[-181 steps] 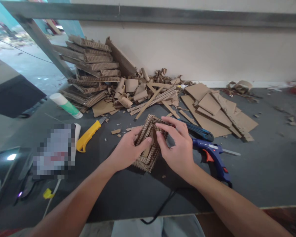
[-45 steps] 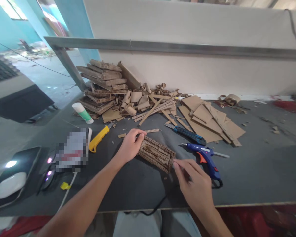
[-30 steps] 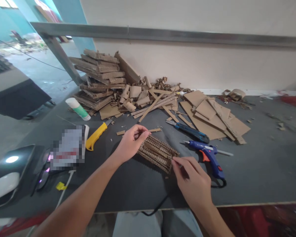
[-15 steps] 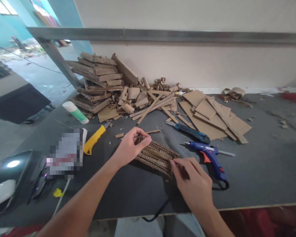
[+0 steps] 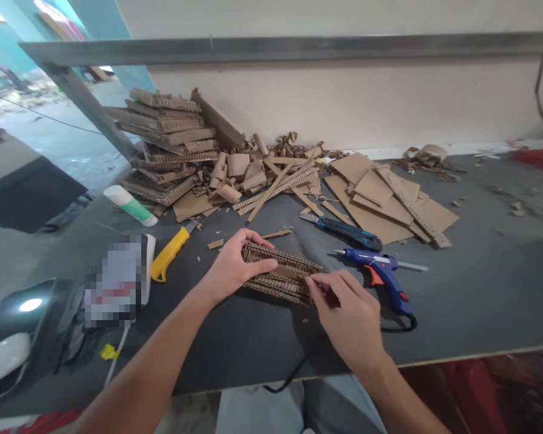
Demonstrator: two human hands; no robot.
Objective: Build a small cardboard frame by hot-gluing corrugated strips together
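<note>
A small oblong piece built of corrugated cardboard strips [image 5: 283, 272] lies in front of me, its ridged edges facing up. My left hand [image 5: 238, 262] grips its left end, fingers over the far side and thumb across the top. At the right end, my right hand [image 5: 346, 307] has thumb and index finger pinched together against the cardboard; whatever sits between those fingertips is too small to make out. A blue glue gun [image 5: 382, 274] with an orange trigger lies right of my right hand. Beyond it rests a blue and black utility knife [image 5: 344, 232].
Stacked cardboard panels [image 5: 172, 135] stand at the back left beside cardboard scraps [image 5: 248, 172]. Flat cardboard sheets [image 5: 380, 199] lie back right. Leftward are a yellow cutter [image 5: 169, 254], a glue stick [image 5: 131, 205], a blurred-out device [image 5: 117, 280] and a white mouse [image 5: 4, 358].
My left thumb has come down across the top of the cardboard piece. My right hand stays pinched at its right end. The whole view has shifted slightly.
</note>
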